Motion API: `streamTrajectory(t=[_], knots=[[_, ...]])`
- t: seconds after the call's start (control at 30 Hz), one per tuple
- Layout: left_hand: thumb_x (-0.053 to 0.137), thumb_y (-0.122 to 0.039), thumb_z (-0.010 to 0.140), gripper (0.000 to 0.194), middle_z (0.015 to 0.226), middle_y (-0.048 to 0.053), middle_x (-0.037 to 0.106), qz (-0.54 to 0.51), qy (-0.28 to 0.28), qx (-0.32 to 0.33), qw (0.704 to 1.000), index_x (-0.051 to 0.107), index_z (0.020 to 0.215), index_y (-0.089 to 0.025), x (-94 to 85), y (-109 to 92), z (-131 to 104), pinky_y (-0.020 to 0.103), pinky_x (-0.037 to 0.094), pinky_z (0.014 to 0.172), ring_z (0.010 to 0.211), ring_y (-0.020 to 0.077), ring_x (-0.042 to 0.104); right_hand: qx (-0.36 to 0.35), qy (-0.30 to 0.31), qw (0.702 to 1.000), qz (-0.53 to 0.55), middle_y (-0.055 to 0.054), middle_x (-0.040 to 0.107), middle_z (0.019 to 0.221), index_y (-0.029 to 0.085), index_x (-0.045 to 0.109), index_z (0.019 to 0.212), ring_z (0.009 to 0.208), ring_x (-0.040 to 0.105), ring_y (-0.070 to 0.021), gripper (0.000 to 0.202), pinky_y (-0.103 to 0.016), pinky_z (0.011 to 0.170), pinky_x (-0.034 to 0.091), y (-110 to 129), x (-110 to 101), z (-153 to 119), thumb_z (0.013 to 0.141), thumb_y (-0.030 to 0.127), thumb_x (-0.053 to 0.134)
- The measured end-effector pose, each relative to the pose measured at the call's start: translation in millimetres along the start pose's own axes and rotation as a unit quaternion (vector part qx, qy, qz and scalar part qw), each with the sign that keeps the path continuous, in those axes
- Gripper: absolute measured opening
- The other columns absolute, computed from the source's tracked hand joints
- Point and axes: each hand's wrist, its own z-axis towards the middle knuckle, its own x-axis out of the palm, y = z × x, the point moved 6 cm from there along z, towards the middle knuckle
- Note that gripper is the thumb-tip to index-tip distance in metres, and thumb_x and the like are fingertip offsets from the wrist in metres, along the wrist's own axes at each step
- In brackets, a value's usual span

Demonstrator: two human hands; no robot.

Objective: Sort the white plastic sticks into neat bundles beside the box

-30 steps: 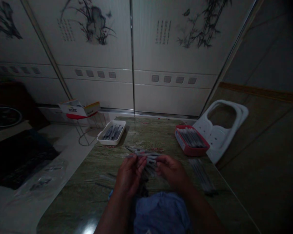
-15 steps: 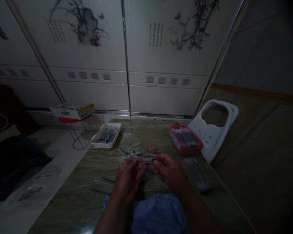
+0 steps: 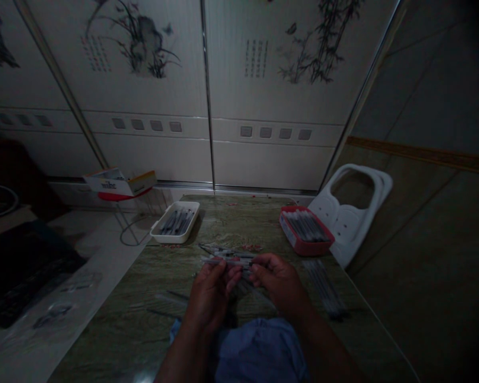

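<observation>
Both hands meet over the near middle of the table. A thin grey pen-like stick [image 3: 233,261] lies across them. My left hand [image 3: 211,284] is closed on its left part, thumb on top. My right hand [image 3: 275,276] pinches its right end between thumb and fingers. Behind and under the hands is a loose pile of similar sticks [image 3: 223,251]. A white tray [image 3: 155,234] with several sticks stands at the back left, and a red box [image 3: 311,248] full of them at the back right. A row of clear sticks [image 3: 325,290] lies right of my right hand.
Blue cloth [image 3: 259,351] lies below my wrists. A few loose sticks [image 3: 163,314] are left of my left hand. A white folding chair [image 3: 355,213] stands beyond the right edge, an open carton [image 3: 122,184] on a red stool at the left.
The view has shifted very slightly. Both hands keep nearly the same pose around the stick.
</observation>
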Motion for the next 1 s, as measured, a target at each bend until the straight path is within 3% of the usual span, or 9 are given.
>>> streamTrajectory(t=[0.6,0.83,1.0], knots=[[0.071,-0.014,0.083,0.022,0.099,0.01,0.074,0.011,0.006,-0.003,1.0,0.056,0.097,-0.019,1.0,1,-1,0.032,0.059,0.083,0.086,0.0184,0.074,-0.014,0.02,1.0,-0.016,-0.002,0.068,0.073,0.018,0.066,0.089,0.066,0.064,-0.0153,0.026,-0.028,0.062,0.05,2,3,-1,0.081,0.042,0.072],[0.071,-0.014,0.083,0.022,0.099,0.01,0.074,0.018,0.003,0.007,1.0,0.054,0.097,-0.019,3.4,1,-2,0.031,0.058,0.082,0.084,0.0177,0.074,-0.007,0.035,0.999,0.005,-0.002,0.068,0.078,0.018,0.065,0.094,0.068,0.064,-0.0147,0.029,-0.028,0.064,0.051,-8,3,1,0.084,0.044,0.07],[0.074,-0.018,0.081,0.026,0.102,0.01,0.074,0.033,0.014,0.025,0.999,0.053,0.097,-0.02,6.5,0,-4,0.033,0.058,0.084,0.085,0.0181,0.074,-0.012,0.024,0.998,-0.065,-0.002,0.067,0.079,0.019,0.062,0.095,0.066,0.063,-0.0155,0.031,-0.027,0.06,0.049,-7,1,0,0.09,0.049,0.061]])
